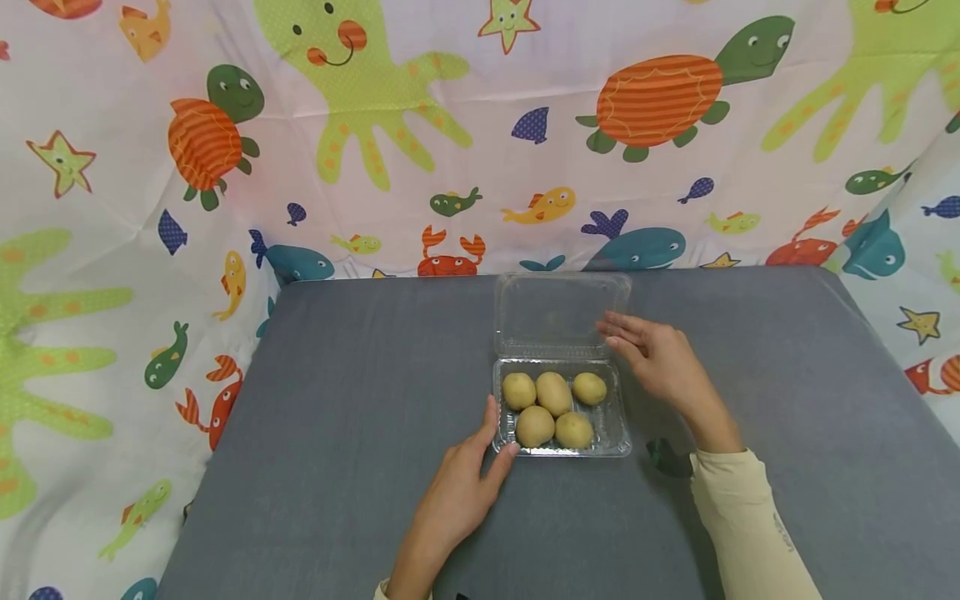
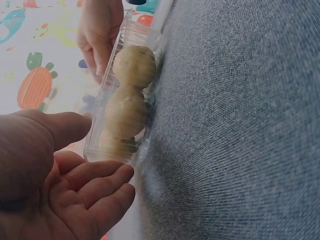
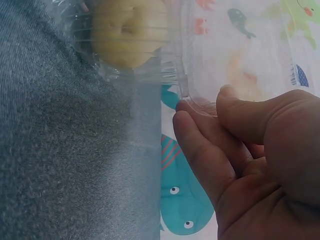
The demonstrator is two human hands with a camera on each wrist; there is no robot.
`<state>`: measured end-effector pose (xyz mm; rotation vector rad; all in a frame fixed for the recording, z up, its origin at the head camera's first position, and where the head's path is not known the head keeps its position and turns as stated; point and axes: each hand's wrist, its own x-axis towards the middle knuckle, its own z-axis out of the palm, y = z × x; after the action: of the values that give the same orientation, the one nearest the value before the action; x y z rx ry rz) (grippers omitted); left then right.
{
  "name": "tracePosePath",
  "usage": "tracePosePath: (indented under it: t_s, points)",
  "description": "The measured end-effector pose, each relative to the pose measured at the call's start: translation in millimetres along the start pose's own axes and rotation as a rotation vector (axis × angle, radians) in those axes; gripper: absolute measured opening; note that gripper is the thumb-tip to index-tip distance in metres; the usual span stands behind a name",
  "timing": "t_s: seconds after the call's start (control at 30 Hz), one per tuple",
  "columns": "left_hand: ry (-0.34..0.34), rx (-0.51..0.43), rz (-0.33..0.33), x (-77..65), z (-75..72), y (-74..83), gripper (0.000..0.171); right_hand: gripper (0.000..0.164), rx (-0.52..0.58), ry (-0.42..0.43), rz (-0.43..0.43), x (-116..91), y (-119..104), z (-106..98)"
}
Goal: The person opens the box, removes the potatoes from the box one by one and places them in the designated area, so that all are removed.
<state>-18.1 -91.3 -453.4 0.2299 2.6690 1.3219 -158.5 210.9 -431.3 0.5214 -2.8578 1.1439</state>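
A clear plastic clamshell container (image 1: pixel 617 421) lies on the grey table with several yellowish potatoes (image 1: pixel 553 393) in its base. Its lid (image 1: pixel 547 312) is folded back, away from the person. My left hand (image 1: pixel 461 487) rests at the near left corner of the base, thumb by the front edge and forefinger along the left side. In the left wrist view its fingers (image 2: pixel 107 187) are loosely extended against the container's end. My right hand (image 1: pixel 663 362) pinches the lid's right edge; the right wrist view shows the thumb (image 3: pixel 240 112) over the plastic and fingers beneath it.
Grey cloth covers the table (image 1: pixel 360 400). Behind it and at both sides hangs a white curtain (image 1: pixel 495 150) printed with sea animals. A small dark green thing (image 1: pixel 667 457) shows beside the right wrist; its kind is unclear.
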Motion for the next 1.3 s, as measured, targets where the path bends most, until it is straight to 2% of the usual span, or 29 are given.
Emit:
tracePosePath:
  t_s: [0.87, 1.3]
  points:
    - [0.007, 0.021, -0.011, 0.2, -0.2, 0.6, 0.071, 0.052, -0.001, -0.078, 0.047, 6.8, 3.5, 2.9]
    - [0.011, 0.013, -0.010, -0.2, 0.1, 1.4, 0.070, 0.052, -0.019, -0.087, 0.022, 7.4, 2.8, 3.0]
